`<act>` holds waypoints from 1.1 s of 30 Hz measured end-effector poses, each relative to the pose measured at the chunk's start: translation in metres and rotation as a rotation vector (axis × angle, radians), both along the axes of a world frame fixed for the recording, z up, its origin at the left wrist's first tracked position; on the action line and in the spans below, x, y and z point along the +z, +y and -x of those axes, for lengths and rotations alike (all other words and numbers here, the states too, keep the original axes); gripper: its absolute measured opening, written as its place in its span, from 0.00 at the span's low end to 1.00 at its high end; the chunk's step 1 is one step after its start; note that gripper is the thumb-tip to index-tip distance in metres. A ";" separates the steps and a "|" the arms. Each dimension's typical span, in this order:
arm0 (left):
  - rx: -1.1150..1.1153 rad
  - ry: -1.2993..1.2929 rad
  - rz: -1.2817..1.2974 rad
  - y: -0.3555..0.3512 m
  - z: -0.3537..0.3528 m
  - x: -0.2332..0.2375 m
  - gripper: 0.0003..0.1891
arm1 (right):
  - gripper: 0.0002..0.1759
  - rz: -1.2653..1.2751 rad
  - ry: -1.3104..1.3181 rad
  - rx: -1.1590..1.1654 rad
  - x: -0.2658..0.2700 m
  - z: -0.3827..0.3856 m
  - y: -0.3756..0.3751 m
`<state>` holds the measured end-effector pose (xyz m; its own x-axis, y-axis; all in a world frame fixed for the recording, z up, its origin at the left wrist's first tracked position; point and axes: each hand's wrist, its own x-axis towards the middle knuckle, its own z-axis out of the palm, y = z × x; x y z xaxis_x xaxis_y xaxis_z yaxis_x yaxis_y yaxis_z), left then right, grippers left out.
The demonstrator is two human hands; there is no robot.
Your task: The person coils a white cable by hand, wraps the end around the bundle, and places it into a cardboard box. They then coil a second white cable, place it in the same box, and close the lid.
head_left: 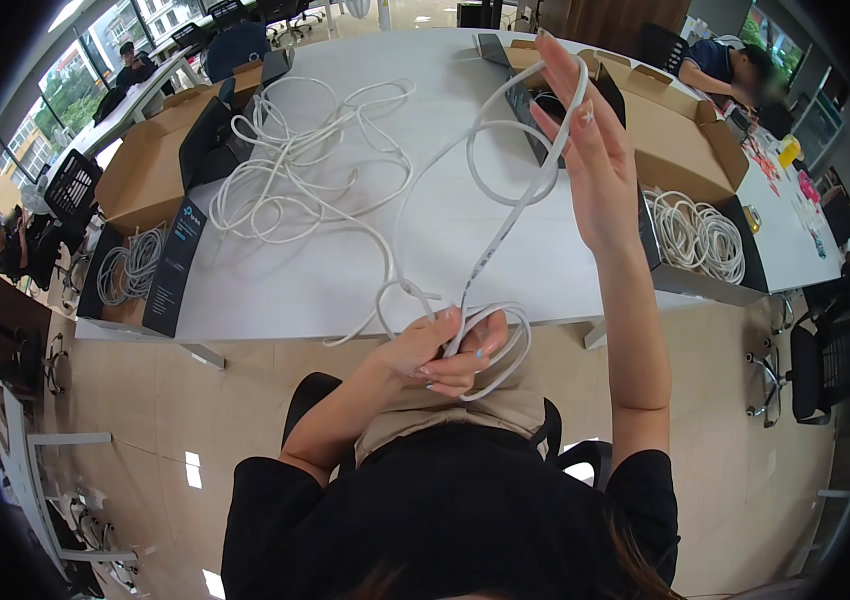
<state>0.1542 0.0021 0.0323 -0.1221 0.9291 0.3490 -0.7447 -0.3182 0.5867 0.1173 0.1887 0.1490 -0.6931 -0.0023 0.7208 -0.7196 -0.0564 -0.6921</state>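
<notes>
My left hand [445, 350] is closed around a small coil of white cable [513, 318], low in front of my lap at the table's near edge. From it a strand with dark printing climbs to my right hand [590, 160], which is raised over the table. The right fingers are stretched out, and a loop of the cable passes across them near the thumb. Left of centre, a loose tangle of white cable [290, 150] lies on the white table [345, 285]; one strand trails toward my left hand.
On the left stands an open cardboard box [170, 265] with coiled cable inside. Another open box [705, 285] on the right holds more white coils. Behind my right hand is a further dark box [520, 95]. A person [720, 70] sits at the far right.
</notes>
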 end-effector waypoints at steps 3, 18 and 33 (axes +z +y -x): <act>-0.038 -0.146 -0.009 0.013 0.001 -0.017 0.28 | 0.40 -0.035 -0.014 0.202 -0.001 0.001 -0.003; -0.516 -0.483 0.028 0.041 0.001 -0.038 0.23 | 0.61 0.315 -0.292 0.555 -0.021 -0.017 -0.069; -0.162 0.066 -0.696 -0.060 0.009 0.021 0.13 | 0.16 -0.759 0.099 -0.634 -0.022 -0.017 0.012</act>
<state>0.1447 -0.0578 0.0529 0.0401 0.4925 0.8694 -0.7842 -0.5237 0.3328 0.1344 0.2011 0.1274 -0.6628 -0.1365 0.7362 -0.5195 0.7919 -0.3209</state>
